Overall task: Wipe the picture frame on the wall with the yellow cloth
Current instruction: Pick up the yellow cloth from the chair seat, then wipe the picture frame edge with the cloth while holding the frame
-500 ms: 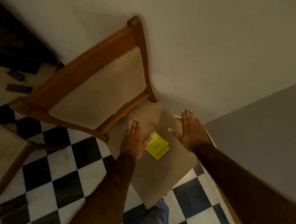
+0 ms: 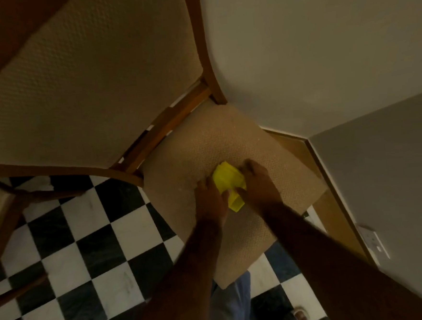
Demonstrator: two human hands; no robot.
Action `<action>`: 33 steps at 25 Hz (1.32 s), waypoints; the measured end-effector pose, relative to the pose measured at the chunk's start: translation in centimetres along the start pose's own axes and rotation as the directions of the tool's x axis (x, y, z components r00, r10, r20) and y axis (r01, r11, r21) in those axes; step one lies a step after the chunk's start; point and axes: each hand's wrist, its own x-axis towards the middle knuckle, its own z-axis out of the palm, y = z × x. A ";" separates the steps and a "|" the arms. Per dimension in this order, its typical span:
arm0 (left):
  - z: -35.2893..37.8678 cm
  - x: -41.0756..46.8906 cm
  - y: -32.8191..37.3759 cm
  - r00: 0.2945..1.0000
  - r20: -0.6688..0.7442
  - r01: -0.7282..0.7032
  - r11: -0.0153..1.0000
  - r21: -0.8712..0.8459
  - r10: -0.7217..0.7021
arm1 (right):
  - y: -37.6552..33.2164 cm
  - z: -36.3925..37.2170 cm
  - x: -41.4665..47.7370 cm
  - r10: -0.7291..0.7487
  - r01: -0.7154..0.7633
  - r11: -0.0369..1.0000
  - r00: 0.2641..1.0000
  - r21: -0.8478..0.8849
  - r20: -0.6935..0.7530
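Note:
A folded yellow cloth [image 2: 229,181] lies on the beige padded seat of a wooden chair [image 2: 271,220]. My left hand [image 2: 211,199] presses against the cloth's left side, its fingers curled over the edge. On the cloth's right side my right hand [image 2: 258,184] is closed over it, thumb on the lower part. Both hands grip the cloth together. No picture frame shows in the head view.
The chair's tall padded back [image 2: 87,88] fills the upper left. A pale wall [image 2: 322,52] and a grey wall [image 2: 394,184] meet in a corner right behind the chair, with a white socket [image 2: 374,242] low down. Black-and-white floor tiles [image 2: 86,243] lie left.
The view has dropped much closer to the chair. Both hands were open on either side of the cloth; now they have closed in on it and taken hold.

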 end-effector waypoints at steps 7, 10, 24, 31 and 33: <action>-1.7 -1.5 0.8 1.000 0.005 -0.025 0.984 -0.177 0.026 | -0.2 -3.7 -2.1 0.073 -0.085 0.988 0.992 0.126 0.102; -4.6 -4.2 3.4 0.991 0.040 -0.114 0.951 -0.287 0.131 | 0.3 -8.5 -6.2 0.062 -0.080 0.981 0.992 0.178 0.108; -22.5 -30.5 40.1 0.743 -0.270 -0.482 0.210 -0.850 0.612 | -3.9 -48.7 -38.7 -0.130 0.475 0.738 0.798 0.480 -0.589; -29.2 -46.2 54.7 0.459 -0.429 -0.681 -0.002 -0.733 0.778 | -3.9 -61.2 -59.1 -0.130 0.596 0.720 0.618 0.355 -0.775; -30.4 -50.3 57.9 0.378 -0.475 -0.709 -0.081 -0.700 0.795 | -4.3 -63.8 -64.9 -0.141 0.601 0.749 0.558 0.280 -0.818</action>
